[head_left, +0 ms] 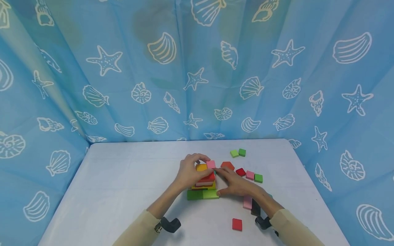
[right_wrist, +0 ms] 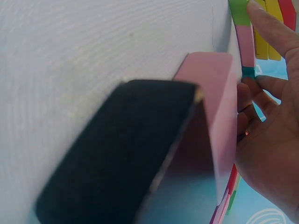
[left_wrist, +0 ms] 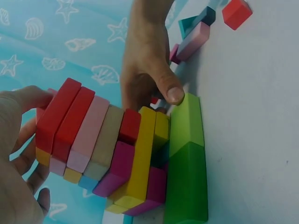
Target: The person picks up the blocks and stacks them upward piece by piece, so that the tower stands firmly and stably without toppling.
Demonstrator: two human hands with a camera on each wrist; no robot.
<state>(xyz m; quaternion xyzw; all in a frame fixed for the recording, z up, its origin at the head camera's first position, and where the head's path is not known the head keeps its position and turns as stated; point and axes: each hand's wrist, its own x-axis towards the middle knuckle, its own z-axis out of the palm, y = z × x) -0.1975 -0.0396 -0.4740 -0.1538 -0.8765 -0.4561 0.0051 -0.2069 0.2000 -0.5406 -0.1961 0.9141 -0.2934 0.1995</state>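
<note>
A tower of coloured wooden blocks (head_left: pixel 204 184) stands mid-table, its green front blocks (left_wrist: pixel 187 182) lying at the base. My left hand (head_left: pixel 189 173) curves round the top from the left, thumb in front and index finger behind. Between those fingertips a small pink block (head_left: pixel 210 164) sits on top, pinched. Red blocks (left_wrist: pixel 58 114) lie beneath the left thumb in the left wrist view. My right hand (head_left: pixel 236 183) rests along the tower's lower right side. Its thumb touches the light green block (left_wrist: pixel 186 119), and its other fingers reach toward a teal block (right_wrist: pixel 248 72) further back.
Right of the tower lie loose blocks: an orange one (head_left: pixel 227 165), a dark red one (head_left: pixel 240 172), and a green one (head_left: pixel 258 178). Pink (head_left: pixel 247 202) and black blocks (head_left: pixel 255 207) lie beneath the right forearm. A red block (head_left: pixel 237 224) is nearer the front. Behind hangs a blue curtain (head_left: pixel 197 102).
</note>
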